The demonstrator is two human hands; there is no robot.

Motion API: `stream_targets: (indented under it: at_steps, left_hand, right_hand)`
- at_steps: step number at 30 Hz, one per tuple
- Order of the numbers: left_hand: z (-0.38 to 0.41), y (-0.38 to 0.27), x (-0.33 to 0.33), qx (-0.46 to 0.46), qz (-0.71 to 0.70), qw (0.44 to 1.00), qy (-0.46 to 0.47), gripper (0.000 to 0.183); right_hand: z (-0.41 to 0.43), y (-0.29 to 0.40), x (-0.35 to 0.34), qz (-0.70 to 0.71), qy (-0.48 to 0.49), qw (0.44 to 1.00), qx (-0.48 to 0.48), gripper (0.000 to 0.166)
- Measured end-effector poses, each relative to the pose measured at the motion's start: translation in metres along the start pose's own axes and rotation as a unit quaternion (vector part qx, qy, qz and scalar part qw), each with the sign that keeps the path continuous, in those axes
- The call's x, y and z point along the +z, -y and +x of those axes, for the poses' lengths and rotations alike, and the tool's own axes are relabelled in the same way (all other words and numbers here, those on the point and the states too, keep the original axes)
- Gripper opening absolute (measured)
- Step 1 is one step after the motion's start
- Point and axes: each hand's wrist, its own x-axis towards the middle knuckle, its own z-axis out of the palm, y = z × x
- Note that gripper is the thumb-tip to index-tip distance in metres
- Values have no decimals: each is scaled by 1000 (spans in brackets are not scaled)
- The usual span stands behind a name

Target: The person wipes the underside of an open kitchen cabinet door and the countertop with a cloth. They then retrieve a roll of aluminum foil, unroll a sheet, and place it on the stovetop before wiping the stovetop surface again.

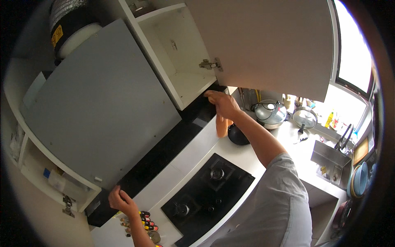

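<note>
A black range hood (172,148) runs diagonally above the counter, with a large flat grey panel (101,102) rising from it between the cabinets. My left hand (121,200) is at the hood's left part, near the panel's lower corner, fingers curled and thumb apart. Toward the hood's right end, below the open wall cabinet (185,52), my right hand (222,103) reaches over the black surface with bent fingers. Whether either hand grips the hood or only rests against it cannot be told. Neither hand shows a loose object in it.
An open cabinet door (265,46) hangs at upper right. Below lies a black gas hob (209,197) on a white counter. A silver duct (68,12) stands at upper left. Several sauce bottles (149,223), a lidded pan (271,114) and a sink (330,163) surround the area.
</note>
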Motion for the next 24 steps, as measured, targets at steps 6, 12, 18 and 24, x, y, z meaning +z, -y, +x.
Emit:
stream_targets:
  at_steps: [6, 12, 18, 24]
  left_hand:
    - [4, -3, 2, 33, -27, 999, -18, 18]
    - [7, 4, -1, 58, -38, 997, -21, 17]
    - [9, 2, 0, 73, -2, 996, -48, 19]
    - [-4, 3, 5, 32, 35, 998, -42, 23]
  right_hand:
    - [23, -2, -20, -30, 36, 996, 71, 53]
    - [35, -15, -18, -50, 1, 999, 19, 53]
    - [38, -16, -12, -85, 30, 996, 14, 47]
    - [3, 45, -8, 33, 4, 999, 1, 36]
